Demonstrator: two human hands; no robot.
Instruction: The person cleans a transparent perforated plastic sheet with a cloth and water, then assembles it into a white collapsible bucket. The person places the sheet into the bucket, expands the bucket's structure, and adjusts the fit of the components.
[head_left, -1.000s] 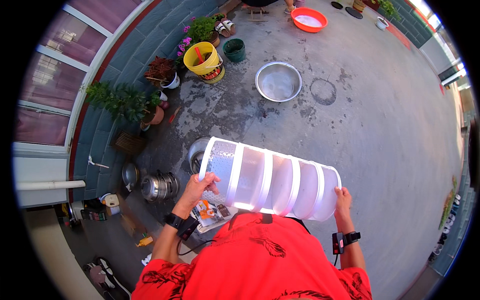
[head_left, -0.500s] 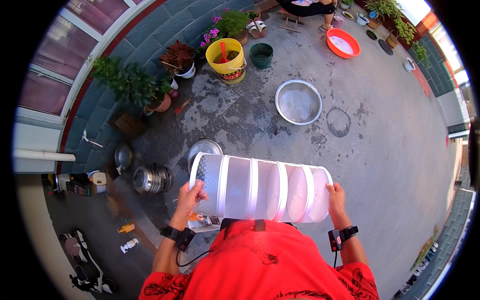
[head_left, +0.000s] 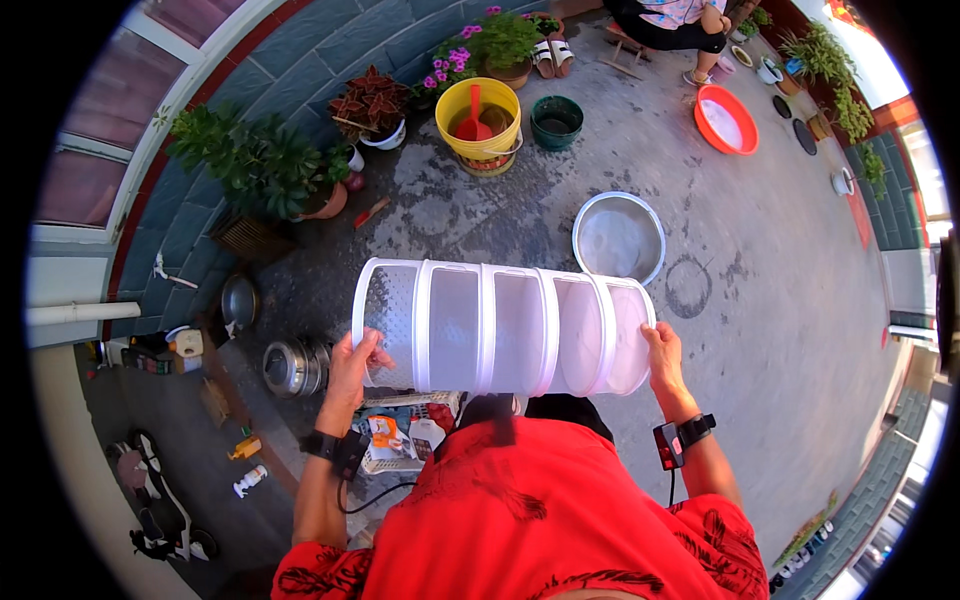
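Observation:
Held sideways in front of me is a long stack of clear plastic tiers with white rims [head_left: 455, 330], like a tiered food cover. The tier at its left end has a dotted, perforated wall. My left hand [head_left: 352, 365] is closed on that end, with some fingers showing through the clear plastic. At the opposite end, my right hand [head_left: 664, 357] grips the rim, thumb on the near side. Beneath the stack, near my body, a white basket [head_left: 392, 464] holds packets and other small items. A steel basin [head_left: 619, 240] on the ground lies just beyond the stack, its near rim partly covered.
Beyond stand a yellow bucket [head_left: 479, 125] with a red scoop, a green pot [head_left: 556, 123] and a red basin [head_left: 726, 120]. A person [head_left: 680, 25] sits at the back. Potted plants [head_left: 250, 160] line the left wall; steel pots [head_left: 292, 367] sit at left.
Both hands have lifted the stack away from my body and slightly left. More of the basket shows below it, and the round metal piece behind it is now hidden.

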